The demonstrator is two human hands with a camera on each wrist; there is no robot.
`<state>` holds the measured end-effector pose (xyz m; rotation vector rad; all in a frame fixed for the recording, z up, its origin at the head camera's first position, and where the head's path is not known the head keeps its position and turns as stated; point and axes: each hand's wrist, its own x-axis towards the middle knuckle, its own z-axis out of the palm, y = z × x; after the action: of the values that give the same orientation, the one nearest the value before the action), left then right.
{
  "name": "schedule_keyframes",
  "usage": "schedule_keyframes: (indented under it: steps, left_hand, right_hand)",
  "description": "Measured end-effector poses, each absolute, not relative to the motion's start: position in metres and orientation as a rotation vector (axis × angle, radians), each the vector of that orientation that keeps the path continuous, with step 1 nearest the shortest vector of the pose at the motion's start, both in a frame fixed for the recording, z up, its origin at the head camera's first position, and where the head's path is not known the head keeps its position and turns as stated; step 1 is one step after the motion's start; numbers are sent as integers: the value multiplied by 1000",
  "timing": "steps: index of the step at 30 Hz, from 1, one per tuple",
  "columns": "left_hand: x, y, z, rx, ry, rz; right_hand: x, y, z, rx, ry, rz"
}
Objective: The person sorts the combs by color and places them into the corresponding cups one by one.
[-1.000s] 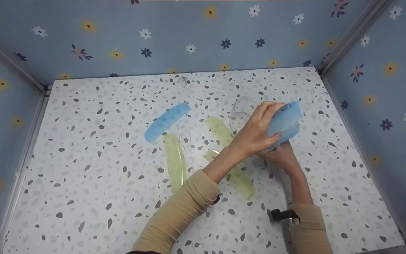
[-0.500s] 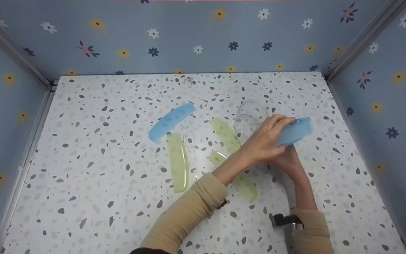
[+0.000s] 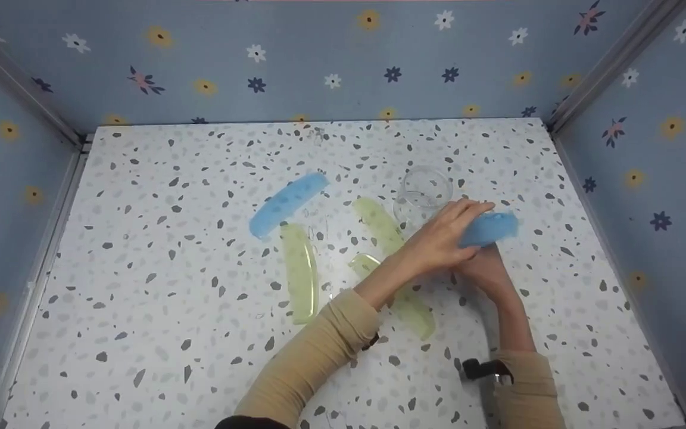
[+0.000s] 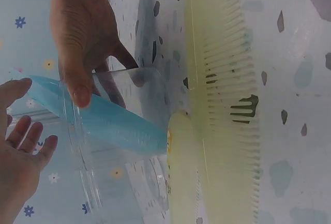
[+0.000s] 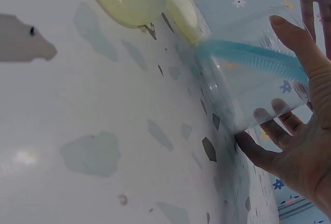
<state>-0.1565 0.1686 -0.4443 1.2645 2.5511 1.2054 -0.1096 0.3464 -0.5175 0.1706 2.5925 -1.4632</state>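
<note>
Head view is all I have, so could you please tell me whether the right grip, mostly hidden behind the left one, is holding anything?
Observer: Yes, the right wrist view shows the right grip holding a clear container.
Operator: Thank you; does the rightmost blue comb go into that clear container?
Observer: Yes, in the right wrist view it slants inside, visible through the see-through wall.
Operator: And how is the clear container held, please?
Observer: In the left wrist view, the thumb is on the near side of it, with fingers around the far side.
</note>
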Motion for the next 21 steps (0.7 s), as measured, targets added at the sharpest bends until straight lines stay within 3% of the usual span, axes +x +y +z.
schedule_keyframes:
  steps: [21]
  left_hand:
    - [-180,89,-451,1130,2691,1218]
  right_hand:
    - [-114,347,-518,146,2539,-1612]
